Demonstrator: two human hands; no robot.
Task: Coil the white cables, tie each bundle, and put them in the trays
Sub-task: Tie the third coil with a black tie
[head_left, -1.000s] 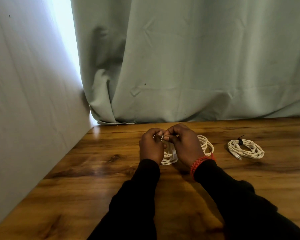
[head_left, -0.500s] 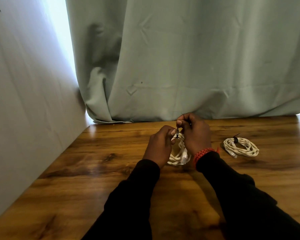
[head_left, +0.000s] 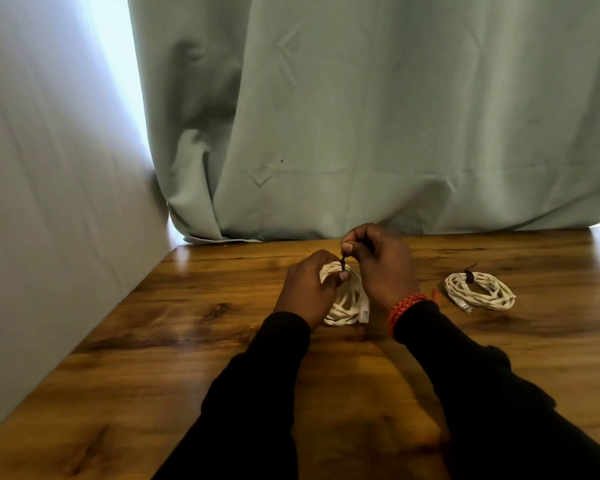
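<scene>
On the desk (head_left: 153, 358), the left hand (head_left: 303, 289) clasps the coiled white cable (head_left: 347, 299) while the right hand (head_left: 383, 268) pinches the black tie (head_left: 343, 262) above it. Best draw the tie snug and straight, steadying the coil so no loops slip; a finished bundle (head_left: 478, 292) lies well apart, right.

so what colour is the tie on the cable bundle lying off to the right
Black, on the tied white bundle; the tie shows best in the head view.

wooden table (head_left: 153, 358), green curtain (head_left: 395, 116), wall (head_left: 49, 185)
</scene>
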